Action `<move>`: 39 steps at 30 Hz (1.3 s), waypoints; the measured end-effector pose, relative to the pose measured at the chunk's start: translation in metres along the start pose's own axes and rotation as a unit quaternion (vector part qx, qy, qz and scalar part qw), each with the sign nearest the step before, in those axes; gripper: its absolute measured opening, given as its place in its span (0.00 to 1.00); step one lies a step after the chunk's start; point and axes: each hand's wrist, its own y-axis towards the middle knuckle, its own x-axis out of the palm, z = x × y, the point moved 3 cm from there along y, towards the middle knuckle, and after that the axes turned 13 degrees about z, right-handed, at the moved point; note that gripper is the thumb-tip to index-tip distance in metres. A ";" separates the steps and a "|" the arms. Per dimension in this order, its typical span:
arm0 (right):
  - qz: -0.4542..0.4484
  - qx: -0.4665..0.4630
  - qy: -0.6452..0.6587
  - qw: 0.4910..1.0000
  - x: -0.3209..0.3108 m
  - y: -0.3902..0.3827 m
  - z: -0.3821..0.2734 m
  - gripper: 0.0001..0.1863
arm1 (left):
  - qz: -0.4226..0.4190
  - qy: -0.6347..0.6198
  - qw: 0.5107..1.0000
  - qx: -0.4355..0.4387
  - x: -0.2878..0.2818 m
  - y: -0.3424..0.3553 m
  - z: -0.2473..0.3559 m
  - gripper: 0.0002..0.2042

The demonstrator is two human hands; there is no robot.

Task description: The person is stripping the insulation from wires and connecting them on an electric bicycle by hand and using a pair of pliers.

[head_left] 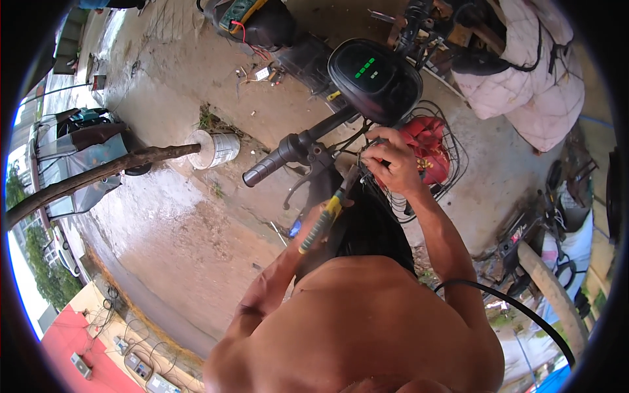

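Observation:
In my left hand (pixel 325 215) is a pair of pliers (pixel 318 229) with a ridged yellow-and-green grip, its metal jaws pointing up toward my other hand. My right hand (pixel 393 162) is closed, fingertips pinched at the dark wires (pixel 354 139) below the display; what exactly they hold is too small to make out. Just above both hands is the handlebar of an electric bike, with a black grip (pixel 265 169), a brake lever (pixel 296 190) and a dark display (pixel 375 82) showing lit green bars. A red bag (pixel 429 147) lies in a wire basket (pixel 452 167) beyond my right hand.
A white bucket (pixel 226 148) holds a wooden pole (pixel 98 173) at left. A multimeter (pixel 237 14) with red leads rests on a black seat at the top. Small parts (pixel 262 74) litter the ground. Pale covers (pixel 524 85) and piled scrap (pixel 524 236) fill the right side.

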 end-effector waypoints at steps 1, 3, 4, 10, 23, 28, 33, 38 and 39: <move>-0.005 0.000 -0.001 1.000 -0.001 0.003 -0.001 0.08 | 0.016 -0.017 0.998 -0.053 0.001 0.004 -0.003 0.29; -0.062 -0.022 -0.070 0.995 -0.001 0.012 -0.008 0.10 | 0.037 -0.030 0.994 -0.102 0.003 0.011 -0.003 0.26; -0.057 -0.046 -0.091 0.993 -0.001 0.015 -0.010 0.10 | 0.054 -0.071 0.989 -0.120 0.009 0.015 0.009 0.25; -0.068 -0.047 -0.125 0.989 0.005 0.018 -0.011 0.11 | 0.009 -0.100 0.991 -0.084 0.011 0.023 0.004 0.40; -0.132 0.014 -0.091 0.987 0.008 0.024 -0.006 0.09 | -0.108 -0.134 0.985 -0.025 0.015 -0.005 0.036 0.58; -0.173 -0.005 -0.084 0.981 0.006 0.031 -0.005 0.09 | -0.163 -0.224 0.957 -0.085 0.023 0.004 0.026 0.57; -0.175 0.003 -0.085 0.981 0.008 0.033 -0.012 0.08 | -0.127 -0.216 0.968 -0.027 0.041 0.026 0.045 0.42; -0.155 0.030 -0.083 0.984 0.007 0.029 -0.012 0.07 | -0.052 -0.240 0.966 -0.084 0.037 0.031 0.038 0.25; -0.155 0.030 -0.083 0.984 0.008 0.028 -0.012 0.07 | -0.037 -0.198 0.974 -0.107 0.032 0.029 0.037 0.21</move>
